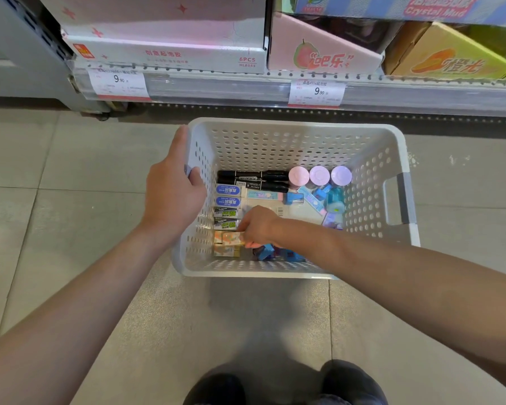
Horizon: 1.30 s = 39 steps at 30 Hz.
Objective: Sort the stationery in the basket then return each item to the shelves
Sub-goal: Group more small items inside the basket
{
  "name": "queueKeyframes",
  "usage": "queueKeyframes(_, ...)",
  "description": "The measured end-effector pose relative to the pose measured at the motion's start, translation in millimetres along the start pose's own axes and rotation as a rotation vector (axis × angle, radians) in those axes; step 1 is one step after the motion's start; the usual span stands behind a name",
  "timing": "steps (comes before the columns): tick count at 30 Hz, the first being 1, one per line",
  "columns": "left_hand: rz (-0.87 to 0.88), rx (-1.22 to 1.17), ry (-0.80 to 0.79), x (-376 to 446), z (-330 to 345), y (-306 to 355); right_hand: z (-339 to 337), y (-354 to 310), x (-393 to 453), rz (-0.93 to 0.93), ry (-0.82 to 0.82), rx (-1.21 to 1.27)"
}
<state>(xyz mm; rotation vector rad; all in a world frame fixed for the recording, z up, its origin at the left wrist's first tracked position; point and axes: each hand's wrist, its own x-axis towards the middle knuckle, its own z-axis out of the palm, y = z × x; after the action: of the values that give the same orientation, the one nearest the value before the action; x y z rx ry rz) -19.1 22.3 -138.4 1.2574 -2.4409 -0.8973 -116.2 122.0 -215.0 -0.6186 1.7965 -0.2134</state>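
Grey tiled shop floor [70, 176], with a low shelf [275, 92] of boxed goods and price tags along the far side. Just short of that shelf, a white perforated basket [371, 182].

Inside the basket, near its near-left corner: right hand [257, 226], fingers curled and pinching a small orange-patterned box [231, 237], one of a little stack there. On the basket's left rim: left hand [173, 194], wrapped round the left handle, thumb inside the wall.

Beyond the orange boxes along the basket's left wall: two green-labelled packs [225, 218], then two blue-labelled erasers [228, 196]. Against the far wall: black markers [251, 180] lying side by side, and to their right three round pastel lids [319, 175], pink to lilac. Toward the basket's right side: blue correction tapes [330, 198] in a loose heap over a flat white card. Under the right wrist, by the near wall: more blue pieces [265, 252], partly hidden.

Below the basket, at the bottom edge: two dark shoes [348, 381].
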Motion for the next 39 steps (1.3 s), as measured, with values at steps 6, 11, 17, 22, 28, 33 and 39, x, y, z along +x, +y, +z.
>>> queueKeyframes(6, -0.009, 0.006, 0.004, -0.1, 0.2, 0.0, 9.6, -1.0, 15.0, 0.055, 0.142, -0.116)
queueKeyframes(11, -0.01, 0.0, -0.001, 0.7, 0.6, -1.2, 13.1, -1.1, 22.6, 0.069, 0.1, -0.089)
queueKeyframes(17, -0.007, 0.0, -0.003, 0.8, 0.9, -2.4, 10.0, -1.8, 7.8, -0.075, 0.204, -0.229)
queueKeyframes(22, 0.011, -0.006, -0.006, -0.2, 0.1, -2.0, -21.8, -8.8, -11.5, -0.11, -0.066, -0.048)
queueKeyframes(28, 0.019, -0.006, 0.005, -0.4, 0.3, -0.4, -95.8, 19.1, -35.0, -0.155, -0.012, -0.135)
queueKeyframes(33, 0.029, 0.002, 0.005, -1.3, -0.2, -1.0, -91.4, 51.0, -46.5, -0.063, -0.174, -0.589)
queueKeyframes(39, 0.025, -0.011, -0.001, -0.5, 1.3, -3.0, -62.8, 90.9, -62.7, -0.042, -0.3, -1.133)
